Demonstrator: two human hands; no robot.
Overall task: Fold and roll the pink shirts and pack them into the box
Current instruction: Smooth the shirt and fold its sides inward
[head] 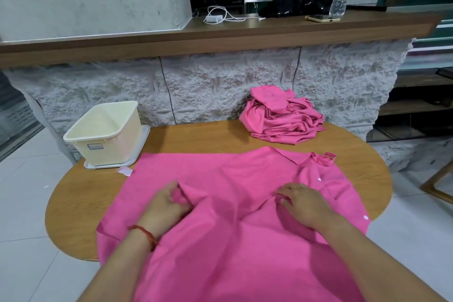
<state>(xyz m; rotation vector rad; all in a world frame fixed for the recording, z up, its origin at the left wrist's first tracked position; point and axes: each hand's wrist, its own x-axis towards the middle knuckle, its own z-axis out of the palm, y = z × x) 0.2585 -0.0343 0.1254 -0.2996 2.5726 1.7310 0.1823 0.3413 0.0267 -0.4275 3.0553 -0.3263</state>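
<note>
Pinching a ridge of cloth, the left hand is gathering the pink shirt spread on the worktop while the right hand is pressing it flat, fingers relaxed (probably anchoring it for a fold), with the box standing empty far left.

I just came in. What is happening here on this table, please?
A person is working on a pink shirt spread out on the wooden table. The left hand pinches a fold of its fabric, and the right hand rests on it. More pink shirts lie in a crumpled pile at the back right. The cream box at the back left looks empty.
</note>
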